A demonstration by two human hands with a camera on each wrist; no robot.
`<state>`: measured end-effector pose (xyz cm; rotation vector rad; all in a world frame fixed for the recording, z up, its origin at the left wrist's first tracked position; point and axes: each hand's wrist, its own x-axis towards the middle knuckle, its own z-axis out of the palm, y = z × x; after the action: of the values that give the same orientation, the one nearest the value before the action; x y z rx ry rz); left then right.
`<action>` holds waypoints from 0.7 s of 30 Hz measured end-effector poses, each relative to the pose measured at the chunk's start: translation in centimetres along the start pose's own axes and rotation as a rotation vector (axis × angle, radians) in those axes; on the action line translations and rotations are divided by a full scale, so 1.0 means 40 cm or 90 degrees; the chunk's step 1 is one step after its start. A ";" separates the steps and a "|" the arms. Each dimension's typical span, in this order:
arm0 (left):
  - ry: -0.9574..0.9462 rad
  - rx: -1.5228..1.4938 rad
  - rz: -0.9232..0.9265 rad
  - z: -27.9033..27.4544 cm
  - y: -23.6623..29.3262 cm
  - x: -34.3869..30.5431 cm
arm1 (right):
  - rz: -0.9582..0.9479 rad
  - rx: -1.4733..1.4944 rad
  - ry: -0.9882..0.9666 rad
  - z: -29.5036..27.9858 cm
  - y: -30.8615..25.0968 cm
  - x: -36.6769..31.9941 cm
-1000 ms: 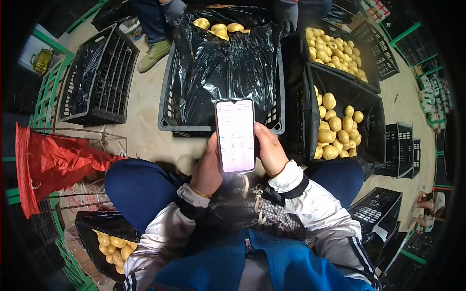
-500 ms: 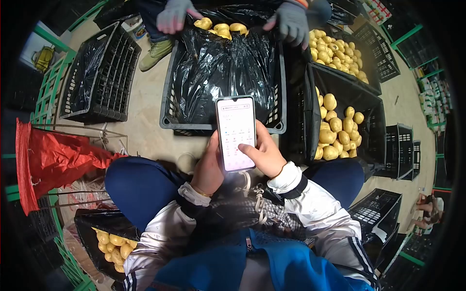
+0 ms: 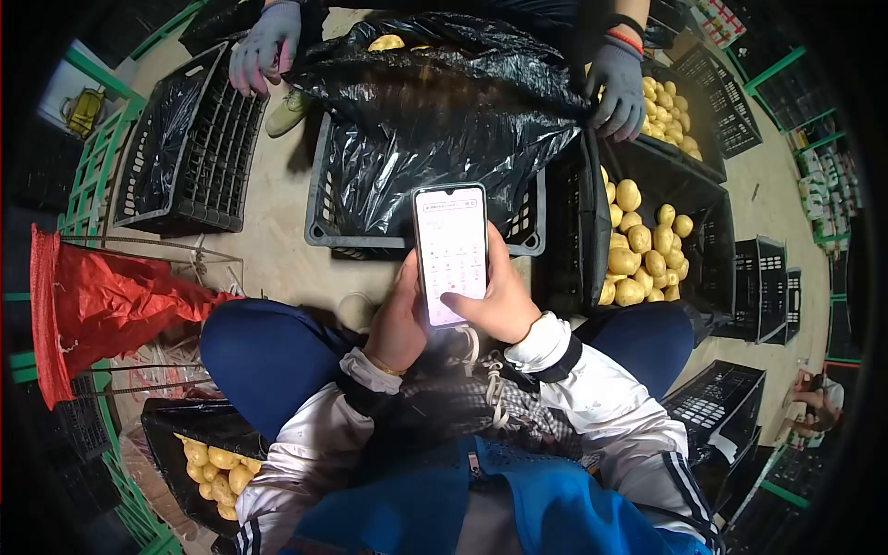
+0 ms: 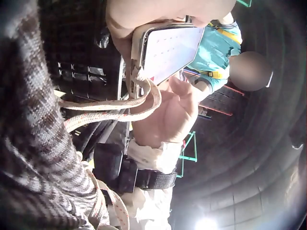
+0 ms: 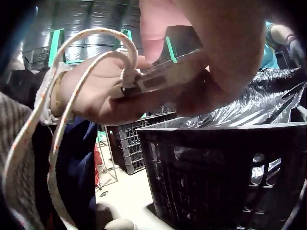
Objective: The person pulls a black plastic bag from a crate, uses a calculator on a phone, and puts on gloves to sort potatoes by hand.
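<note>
A smartphone [image 3: 450, 231] with a lit, mostly white screen stands upright over my lap. My left hand [image 3: 398, 319] grips its left edge and back. At the other side my right hand [image 3: 507, 298] holds the right edge, its thumb lying on the lower screen. A pale cord [image 5: 91, 33] with orange flecks is tied to the phone's lower end and loops down, as the right wrist view shows. Just beyond the phone is a black crate [image 3: 319, 234] lined with black plastic film [image 3: 398, 171].
Across the crate, another person's grey-gloved hands [image 3: 618, 88] pull the film's edges over some potatoes [image 3: 387, 43]. Lined crates of potatoes [image 3: 638, 231] stand at right, another [image 3: 217, 472] at lower left. An upright black crate [image 3: 190, 143] and red sack [image 3: 111, 310] are on the left.
My right thumb has come from the phone's edge onto the screen, then slid lower and left. The gloved hands have spread apart, drawing the film up and over most of the potatoes.
</note>
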<state>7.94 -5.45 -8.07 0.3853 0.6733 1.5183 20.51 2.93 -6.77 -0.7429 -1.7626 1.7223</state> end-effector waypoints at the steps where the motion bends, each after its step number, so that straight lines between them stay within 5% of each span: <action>1: 0.002 0.006 0.000 -0.002 -0.002 0.001 | 0.004 0.011 0.007 0.003 -0.005 0.001; 9: -0.003 0.009 -0.009 0.004 -0.001 -0.001 | 0.022 -0.028 0.053 0.008 0.003 -0.002; 21: -0.006 -0.009 0.024 0.001 0.011 0.003 | 0.086 0.270 -0.143 -0.040 -0.024 0.016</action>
<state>7.61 -5.30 -7.78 0.3964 0.6511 1.5546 21.22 4.48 -5.79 -0.5057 -1.4292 2.2474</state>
